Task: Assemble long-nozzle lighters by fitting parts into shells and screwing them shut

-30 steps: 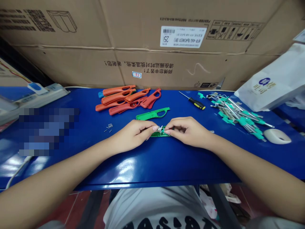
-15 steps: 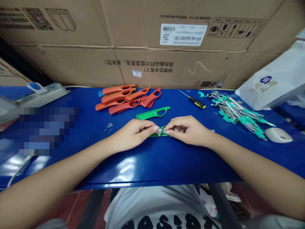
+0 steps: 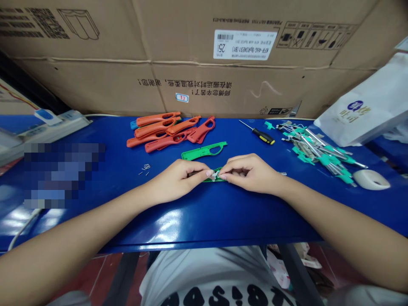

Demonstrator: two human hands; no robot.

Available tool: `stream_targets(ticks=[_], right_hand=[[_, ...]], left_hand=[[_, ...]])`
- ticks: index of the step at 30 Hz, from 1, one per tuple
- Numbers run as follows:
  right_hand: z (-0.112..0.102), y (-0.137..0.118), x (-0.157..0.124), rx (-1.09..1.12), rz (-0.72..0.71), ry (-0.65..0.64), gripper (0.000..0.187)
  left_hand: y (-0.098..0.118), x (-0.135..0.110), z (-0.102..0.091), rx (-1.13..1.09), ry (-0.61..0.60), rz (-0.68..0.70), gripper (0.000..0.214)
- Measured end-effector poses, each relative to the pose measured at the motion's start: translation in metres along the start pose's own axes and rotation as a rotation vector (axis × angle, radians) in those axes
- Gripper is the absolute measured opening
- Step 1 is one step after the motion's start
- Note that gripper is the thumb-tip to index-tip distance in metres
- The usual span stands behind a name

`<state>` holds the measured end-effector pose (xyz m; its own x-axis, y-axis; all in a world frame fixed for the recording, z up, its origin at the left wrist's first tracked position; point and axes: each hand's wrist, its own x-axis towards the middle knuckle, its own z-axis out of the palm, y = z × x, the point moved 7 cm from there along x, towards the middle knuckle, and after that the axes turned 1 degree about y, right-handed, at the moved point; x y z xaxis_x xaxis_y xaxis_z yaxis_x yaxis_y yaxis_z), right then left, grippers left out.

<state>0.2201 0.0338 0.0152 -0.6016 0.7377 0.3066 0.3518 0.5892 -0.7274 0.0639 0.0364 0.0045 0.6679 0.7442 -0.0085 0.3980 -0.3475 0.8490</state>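
Grip: left hand [image 3: 181, 178] pinched nearly closed on small pale part [image 3: 213, 174], right hand [image 3: 251, 172] pinched on its right end, apparently to steady it | Between hands, beneath: green shell [image 3: 216, 181], likely supporting it | Beyond hands: matching half [image 3: 196, 153], presumably set within reach

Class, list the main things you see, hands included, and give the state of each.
Left hand: pinching a small pale part, partly hidden
Right hand: curled, its hold unclear
Near green shell: partly covered
Far green shell: lying loose
Orange and red shells: heaped
Screwdriver: lying down
Metal tubes with green parts: heaped
White bag: tilted
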Motion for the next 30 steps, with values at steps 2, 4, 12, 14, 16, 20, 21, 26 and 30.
stream_targets(ticks=[2,4,12,14,16,20,21,26,30], right_hand=[[0.0001,-0.0003,0.0003,0.0,0.001,-0.002,0.014],[0.0002,-0.0006,0.0003,0.002,0.003,-0.002,0.013],[0.0003,-0.0013,-0.0003,-0.016,-0.008,0.0,0.014],[0.0004,-0.0013,-0.0003,-0.019,-0.015,0.0,0.014],[0.0005,-0.0014,-0.0003,-0.016,-0.022,0.0,0.014],[0.001,-0.0033,-0.0007,-0.005,-0.036,-0.009,0.014],[0.0011,-0.0039,-0.0008,-0.003,-0.04,-0.01,0.013],[0.0014,-0.0042,-0.0011,0.008,-0.047,-0.012,0.013],[0.002,-0.0033,-0.0004,0.017,-0.048,-0.016,0.013]], left_hand=[[0.0002,0.0004,0.0,0.004,-0.001,0.001,0.041],[0.0,0.0007,0.0004,0.011,-0.001,0.0,0.041],[0.0006,0.0,0.001,0.045,0.005,-0.001,0.04],[0.0018,0.0001,0.0011,0.049,0.007,-0.001,0.04],[0.0029,0.0003,0.0012,0.051,0.009,0.001,0.041],[0.0033,0.0001,0.0018,0.049,0.0,0.004,0.041],[0.0028,0.0,0.0019,0.05,-0.002,0.002,0.041],[0.0012,-0.0009,0.0021,0.043,0.002,-0.002,0.04],[0.0014,-0.0014,0.0024,0.05,0.012,0.006,0.04]])
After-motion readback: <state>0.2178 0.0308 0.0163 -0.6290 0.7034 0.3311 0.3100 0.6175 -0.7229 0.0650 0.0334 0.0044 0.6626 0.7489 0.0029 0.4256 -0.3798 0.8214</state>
